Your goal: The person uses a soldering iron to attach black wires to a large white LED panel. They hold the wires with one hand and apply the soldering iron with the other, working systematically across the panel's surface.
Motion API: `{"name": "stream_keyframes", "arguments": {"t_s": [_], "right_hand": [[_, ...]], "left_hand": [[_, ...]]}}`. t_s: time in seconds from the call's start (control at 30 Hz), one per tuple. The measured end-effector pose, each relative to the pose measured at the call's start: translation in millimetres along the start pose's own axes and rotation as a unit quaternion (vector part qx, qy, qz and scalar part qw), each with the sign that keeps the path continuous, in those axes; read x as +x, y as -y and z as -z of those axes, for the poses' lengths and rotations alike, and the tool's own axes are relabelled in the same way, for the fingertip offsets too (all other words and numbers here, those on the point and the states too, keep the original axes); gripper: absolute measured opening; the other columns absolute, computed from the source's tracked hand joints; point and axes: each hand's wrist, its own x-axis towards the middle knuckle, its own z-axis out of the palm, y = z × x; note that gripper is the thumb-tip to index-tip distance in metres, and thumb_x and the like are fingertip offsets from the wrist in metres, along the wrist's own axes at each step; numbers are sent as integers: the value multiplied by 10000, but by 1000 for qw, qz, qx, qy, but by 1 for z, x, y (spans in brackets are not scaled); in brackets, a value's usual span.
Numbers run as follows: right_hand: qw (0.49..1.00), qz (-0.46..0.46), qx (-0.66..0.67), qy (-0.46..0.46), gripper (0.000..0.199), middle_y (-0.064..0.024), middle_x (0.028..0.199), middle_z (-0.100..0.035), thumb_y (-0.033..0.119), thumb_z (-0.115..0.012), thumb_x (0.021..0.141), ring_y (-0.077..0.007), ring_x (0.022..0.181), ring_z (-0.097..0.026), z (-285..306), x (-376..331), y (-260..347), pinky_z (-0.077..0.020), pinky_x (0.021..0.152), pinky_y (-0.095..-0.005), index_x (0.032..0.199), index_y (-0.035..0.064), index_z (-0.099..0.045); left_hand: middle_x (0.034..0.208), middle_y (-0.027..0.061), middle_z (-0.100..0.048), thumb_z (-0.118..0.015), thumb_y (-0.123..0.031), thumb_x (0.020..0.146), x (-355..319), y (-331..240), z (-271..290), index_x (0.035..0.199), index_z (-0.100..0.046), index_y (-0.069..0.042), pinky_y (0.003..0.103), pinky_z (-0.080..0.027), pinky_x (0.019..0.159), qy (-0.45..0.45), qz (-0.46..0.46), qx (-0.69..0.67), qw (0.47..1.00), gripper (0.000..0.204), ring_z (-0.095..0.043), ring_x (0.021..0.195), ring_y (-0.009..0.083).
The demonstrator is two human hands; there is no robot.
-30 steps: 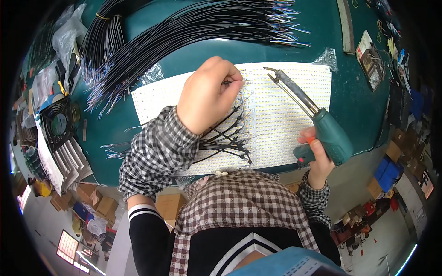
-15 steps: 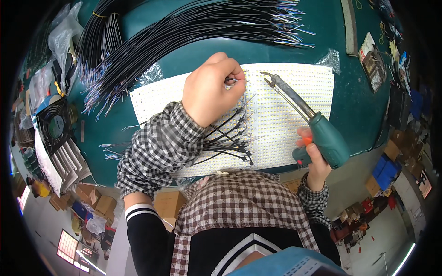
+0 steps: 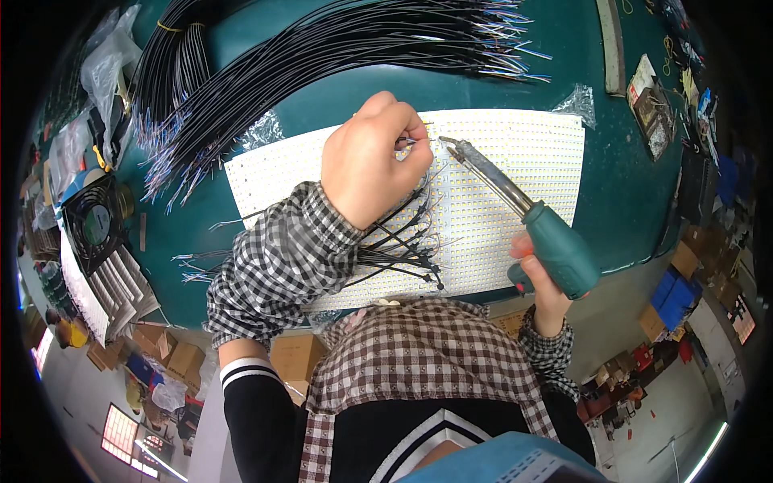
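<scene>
A person's left hand (image 3: 372, 161) pinches what appears to be a thin wire end (image 3: 412, 142) against a white LED panel (image 3: 515, 177) on the green table (image 3: 612, 201). At three o'clock of it, the right hand (image 3: 541, 282) wraps its grip around a teal-handled soldering iron (image 3: 515, 209), tip just beside the wire. Black wire bundles (image 3: 338, 48) fan out at twelve o'clock; soldered leads (image 3: 398, 241) trail beneath the wrist.

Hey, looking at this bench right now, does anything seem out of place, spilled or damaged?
Nothing looks spilled or broken. The left hand pinches a thin wire at the white LED panel, and the right hand holds the green-handled soldering iron with its tip there. Black wires lie loosely fanned across the panel.
</scene>
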Motion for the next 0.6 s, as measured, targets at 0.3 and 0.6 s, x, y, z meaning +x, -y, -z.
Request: {"name": "stream_keyframes", "arguments": {"t_s": [0.3, 0.6], "right_hand": [[1000, -16, -26, -7, 504, -126, 944, -724, -13, -815, 751, -175, 855, -703, -4, 1, 5, -578, 777, -315, 1206, -80, -608], [999, -19, -33, -12, 524, -120, 948, -723, -16, -823, 743, -165, 843, -704, -6, 2, 6, -577, 776, -305, 1216, -74, -605]], "left_hand": [[792, 94, -593, -712, -70, 749, -1, 1, -2, 780, -614, -60, 396, -508, 594, -10, -9, 9, 1000, 103, -636, 674, 293], [782, 88, -588, -713, -69, 748, -1, 1, -3, 775, -612, -65, 397, -499, 595, -19, -17, 15, 1000, 105, -623, 655, 290]]}}
